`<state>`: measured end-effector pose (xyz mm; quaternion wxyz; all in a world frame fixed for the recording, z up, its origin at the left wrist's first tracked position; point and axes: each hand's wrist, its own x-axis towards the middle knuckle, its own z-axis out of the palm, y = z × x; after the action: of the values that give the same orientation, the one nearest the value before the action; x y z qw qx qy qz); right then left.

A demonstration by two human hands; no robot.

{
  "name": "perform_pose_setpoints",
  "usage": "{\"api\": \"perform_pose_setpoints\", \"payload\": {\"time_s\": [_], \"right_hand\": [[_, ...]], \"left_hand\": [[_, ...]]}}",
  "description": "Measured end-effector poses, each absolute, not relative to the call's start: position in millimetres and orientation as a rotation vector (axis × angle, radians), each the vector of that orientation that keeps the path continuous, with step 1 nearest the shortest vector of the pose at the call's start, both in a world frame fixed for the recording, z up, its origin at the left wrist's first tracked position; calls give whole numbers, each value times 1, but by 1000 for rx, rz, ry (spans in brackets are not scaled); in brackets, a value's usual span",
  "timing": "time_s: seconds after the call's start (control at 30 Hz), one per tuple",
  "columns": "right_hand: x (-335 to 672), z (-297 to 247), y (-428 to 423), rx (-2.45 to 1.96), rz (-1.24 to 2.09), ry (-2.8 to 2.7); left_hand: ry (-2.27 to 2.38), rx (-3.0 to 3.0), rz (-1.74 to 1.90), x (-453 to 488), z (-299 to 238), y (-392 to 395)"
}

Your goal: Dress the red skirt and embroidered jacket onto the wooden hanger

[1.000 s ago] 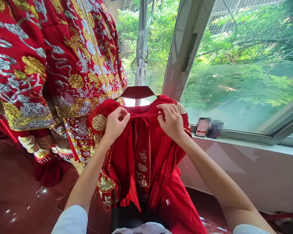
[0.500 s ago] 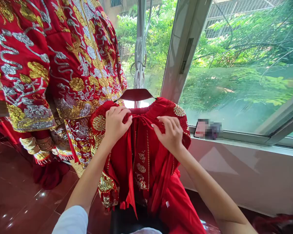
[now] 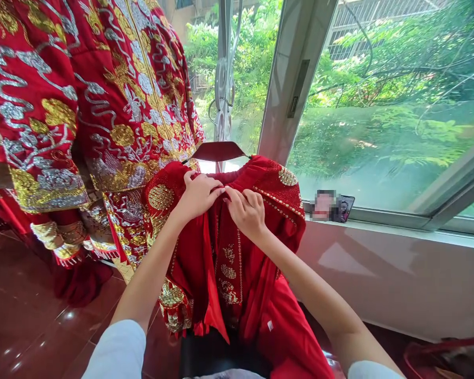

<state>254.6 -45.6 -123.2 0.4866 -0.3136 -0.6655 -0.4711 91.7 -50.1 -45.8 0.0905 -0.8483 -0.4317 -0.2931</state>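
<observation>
A red jacket (image 3: 193,252) with gold beading hangs from a dark red hanger (image 3: 219,151), facing me. My left hand (image 3: 200,196) is closed at the neckline, thumb and fingertips pinching its red fabric edge. Right beside it, my right hand (image 3: 247,211) pinches at the same spot, the fingertips of both hands nearly touching. What lies between the fingertips is mostly hidden; it appears to be the thin red tie at the collar. Below, loose red cloth (image 3: 292,326) with a small white tag drapes down over a black surface (image 3: 221,355).
Heavily embroidered red, gold and silver garments (image 3: 142,100) hang close on the left. A window (image 3: 379,131) fills the right, with a phone (image 3: 345,208) leaning on its sill. Dark red floor tiles (image 3: 31,305) show at lower left.
My right hand has moved left from the collar's right side to meet my left hand. My left hand has shifted slightly right, and its fingers now pinch near the middle of the neckline.
</observation>
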Motion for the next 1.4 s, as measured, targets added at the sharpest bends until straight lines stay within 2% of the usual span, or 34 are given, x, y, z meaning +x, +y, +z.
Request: {"api": "perform_pose_setpoints", "payload": {"time_s": [0.13,0.33,0.63,0.9,1.0,1.17,1.23,1.3,1.4], "right_hand": [[255,-114,-46,-839,-1109,-1618],[249,-126,-60,-814,-842,-1824],[257,-143,-76,-760,-573,-1681],[250,-137,-52,-999,-218,-1565],[250,-135,-50,-894,-35,-1506],[261,-110,-55,-585,549,-1363],[267,-98,-53,-561,624,-1371],[272,-89,-47,-580,602,-1425],[279,-81,-39,-614,527,-1532]], "left_hand": [[-1305,-2555,-957,90,-45,-49],[-1315,-2525,-1048,91,-50,-45],[-1250,-2472,-1045,88,-56,-50],[-1278,-2067,-1175,79,-71,-62],[-1320,-2170,-1434,81,-75,-63],[-1412,-2578,-2106,88,-74,-57],[-1387,-2573,-2197,88,-72,-52],[-1350,-2531,-2151,85,-69,-49],[-1386,-2471,-1898,76,-67,-46]]}}
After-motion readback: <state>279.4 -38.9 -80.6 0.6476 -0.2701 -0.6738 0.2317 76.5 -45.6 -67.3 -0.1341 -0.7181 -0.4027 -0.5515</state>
